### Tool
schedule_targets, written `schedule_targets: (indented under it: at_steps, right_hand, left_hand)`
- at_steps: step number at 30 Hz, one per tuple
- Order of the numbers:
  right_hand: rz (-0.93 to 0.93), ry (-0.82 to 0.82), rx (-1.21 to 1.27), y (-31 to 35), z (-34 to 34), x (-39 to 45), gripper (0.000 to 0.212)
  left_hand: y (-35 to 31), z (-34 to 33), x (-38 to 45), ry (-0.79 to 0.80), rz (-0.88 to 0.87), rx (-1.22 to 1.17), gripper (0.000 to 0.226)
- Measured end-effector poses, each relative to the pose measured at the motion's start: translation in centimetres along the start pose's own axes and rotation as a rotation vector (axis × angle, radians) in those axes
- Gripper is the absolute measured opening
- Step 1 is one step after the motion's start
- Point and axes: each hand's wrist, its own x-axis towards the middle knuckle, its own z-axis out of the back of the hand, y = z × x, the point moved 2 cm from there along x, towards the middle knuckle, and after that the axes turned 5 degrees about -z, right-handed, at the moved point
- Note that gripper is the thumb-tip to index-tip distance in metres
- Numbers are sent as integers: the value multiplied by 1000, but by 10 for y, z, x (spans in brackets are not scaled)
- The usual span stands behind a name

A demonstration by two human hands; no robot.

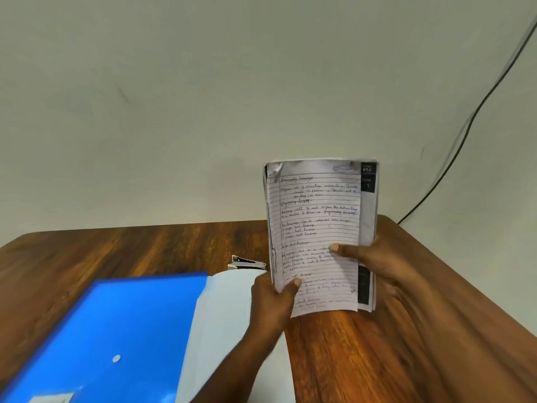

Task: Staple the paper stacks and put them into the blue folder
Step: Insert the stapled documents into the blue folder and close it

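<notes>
Both hands (273, 301) (383, 266) gripping paper stack (316, 216) upright

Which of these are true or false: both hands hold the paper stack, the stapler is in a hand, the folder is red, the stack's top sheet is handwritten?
1. Both the left hand and right hand hold the paper stack. True.
2. The stapler is in a hand. False: it lies on the table.
3. The folder is red. False: it is blue.
4. The stack's top sheet is handwritten. True.
</notes>
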Motion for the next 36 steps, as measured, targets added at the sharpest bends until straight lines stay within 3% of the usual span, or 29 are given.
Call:
schedule_targets:
  at_steps: [3, 7, 12, 17, 21, 24, 27, 29, 32, 36]
  right_hand:
    - [-63, 47, -30, 0, 13, 4, 52]
    - [-12, 66, -203, 20, 35, 3, 46]
    - [84, -42, 229, 35, -3, -14, 29]
    - [198, -151, 422, 18, -67, -25, 41]
    - [203, -263, 317, 18, -67, -27, 29]
    - [213, -225, 198, 36, -42, -26, 27]
    - [214, -157, 172, 51, -9, -25, 38]
    - [216, -145, 162, 56, 11, -24, 45]
    - [223, -125, 120, 62, 35, -24, 51]
    - [170, -26, -2, 60, 53, -24, 47]
  left_hand:
    - [0, 3, 5, -29, 50, -71, 31]
    - [-18, 6, 11, -33, 137, -430, 39]
    - [-45, 1, 6, 19, 166, -799, 58]
    - [-52, -15, -8, 56, 214, -1030, 54]
    - [-52, -26, -17, 15, 202, -1011, 51]
    - [-53, -22, -11, -61, 166, -983, 50]
    - [-55, 1, 5, -141, 110, -944, 54]
    - [-52, 25, 19, -166, 35, -822, 66]
    - [-50, 59, 34, -145, -48, -599, 103]
    - [-54, 80, 39, -6, -137, -308, 86]
